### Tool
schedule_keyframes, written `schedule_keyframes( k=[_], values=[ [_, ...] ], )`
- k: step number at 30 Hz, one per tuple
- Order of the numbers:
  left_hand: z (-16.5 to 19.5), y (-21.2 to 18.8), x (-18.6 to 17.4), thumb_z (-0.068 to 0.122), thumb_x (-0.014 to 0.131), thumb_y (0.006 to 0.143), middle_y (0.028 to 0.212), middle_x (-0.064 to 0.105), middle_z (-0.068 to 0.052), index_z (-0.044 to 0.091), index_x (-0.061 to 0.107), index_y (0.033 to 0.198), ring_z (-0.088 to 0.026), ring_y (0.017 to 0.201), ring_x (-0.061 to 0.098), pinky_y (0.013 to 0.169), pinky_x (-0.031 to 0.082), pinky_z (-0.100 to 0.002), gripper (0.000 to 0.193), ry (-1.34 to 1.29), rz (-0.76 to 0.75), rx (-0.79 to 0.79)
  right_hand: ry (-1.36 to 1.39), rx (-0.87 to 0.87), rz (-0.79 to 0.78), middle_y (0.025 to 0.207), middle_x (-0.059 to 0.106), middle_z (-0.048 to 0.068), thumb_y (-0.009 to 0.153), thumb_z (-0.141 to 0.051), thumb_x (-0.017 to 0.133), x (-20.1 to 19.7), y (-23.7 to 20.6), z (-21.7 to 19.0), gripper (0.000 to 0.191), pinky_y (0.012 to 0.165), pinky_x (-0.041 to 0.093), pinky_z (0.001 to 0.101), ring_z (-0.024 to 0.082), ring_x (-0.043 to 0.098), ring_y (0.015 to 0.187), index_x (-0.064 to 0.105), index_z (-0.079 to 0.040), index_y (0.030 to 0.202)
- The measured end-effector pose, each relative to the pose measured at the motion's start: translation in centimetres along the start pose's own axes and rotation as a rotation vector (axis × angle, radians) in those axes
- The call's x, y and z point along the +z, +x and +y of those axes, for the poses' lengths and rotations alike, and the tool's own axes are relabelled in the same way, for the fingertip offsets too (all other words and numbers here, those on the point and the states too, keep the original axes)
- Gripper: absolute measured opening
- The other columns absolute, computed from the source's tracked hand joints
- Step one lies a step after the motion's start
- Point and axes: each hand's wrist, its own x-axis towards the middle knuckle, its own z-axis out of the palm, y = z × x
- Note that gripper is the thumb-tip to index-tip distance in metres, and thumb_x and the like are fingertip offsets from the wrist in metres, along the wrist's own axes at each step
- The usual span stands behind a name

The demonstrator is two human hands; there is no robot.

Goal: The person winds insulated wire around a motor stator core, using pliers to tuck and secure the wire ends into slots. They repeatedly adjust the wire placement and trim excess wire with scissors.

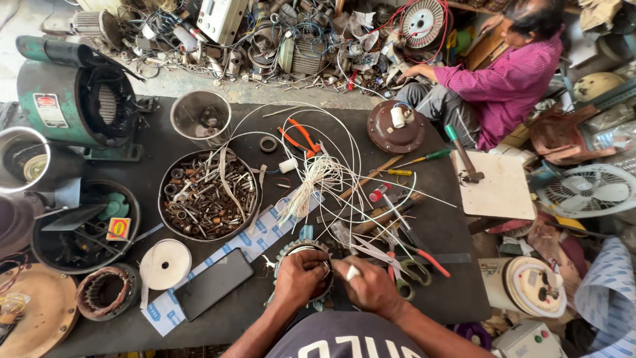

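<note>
Head view: both hands, left hand (299, 277) and right hand (368, 285), are pinching thin white wires (324, 176) at a round metal stator (306, 250); likely heavy, wires springy.

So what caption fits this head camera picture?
Both hands, left hand and right hand, work white wires into a motor stator.

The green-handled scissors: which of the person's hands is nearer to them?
Right. The right hand lies just beside the green-handled scissors, almost at the handles. The left hand is farther off, on the far side of the right hand, over the round motor winding.
</note>
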Motion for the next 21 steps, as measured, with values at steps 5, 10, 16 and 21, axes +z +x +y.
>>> schedule_keyframes(
  k=[5, 10, 16, 21],
  values=[
    [0.5, -0.3, -0.1, 0.001, 0.070, 0.085, 0.090, 0.080, -0.007, -0.003, 0.074, 0.112, -0.009, 0.064, 0.069, 0.054, 0.056, -0.024, 0.027, 0.042, 0.012, -0.054, 0.147, 0.239, -0.054, 0.090, 0.071, 0.016, 0.092, -0.010, 0.057, 1.2, 0.1, 0.1, 0.024, 0.061, 0.058, 0.0394, 0.028, 0.070, 0.073, 0.071, 0.000, 0.109],
    [0.5, 0.2, -0.1, -0.001, 0.069, 0.085, 0.086, 0.078, -0.011, -0.004, 0.073, 0.112, -0.012, 0.058, 0.063, 0.048, 0.048, -0.026, 0.028, -0.040, -0.011, -0.045, 0.955, 1.306, -0.151, 0.082, 0.067, 0.022, 0.105, -0.028, 0.061, 2.2, 0.6, 0.4, 0.032, 0.051, 0.049, 0.0375, 0.033, 0.061, 0.062, 0.073, 0.001, 0.099],
    [-0.5, 0.3, -0.2, 0.000, 0.069, 0.085, 0.088, 0.079, -0.009, -0.004, 0.074, 0.112, -0.010, 0.060, 0.065, 0.051, 0.051, -0.025, 0.028, 0.012, 0.009, -0.019, -0.060, -0.092, 0.029, 0.103, 0.071, 0.019, 0.085, -0.003, 0.060, -0.3, 0.0, -1.2, 0.026, 0.077, 0.060, 0.0401, 0.033, 0.072, 0.091, 0.069, -0.002, 0.110],
    [-0.9, 0.6, -0.5, -0.001, 0.068, 0.084, 0.093, 0.079, -0.010, -0.004, 0.072, 0.113, -0.011, 0.068, 0.071, 0.056, 0.055, -0.025, 0.029, -0.110, -0.053, -0.021, -0.091, 0.118, -0.041, 0.092, 0.073, 0.018, 0.085, -0.012, 0.067, 0.7, 0.8, -0.8, 0.023, 0.073, 0.053, 0.0476, 0.038, 0.068, 0.082, 0.072, -0.003, 0.105]
  ],
)
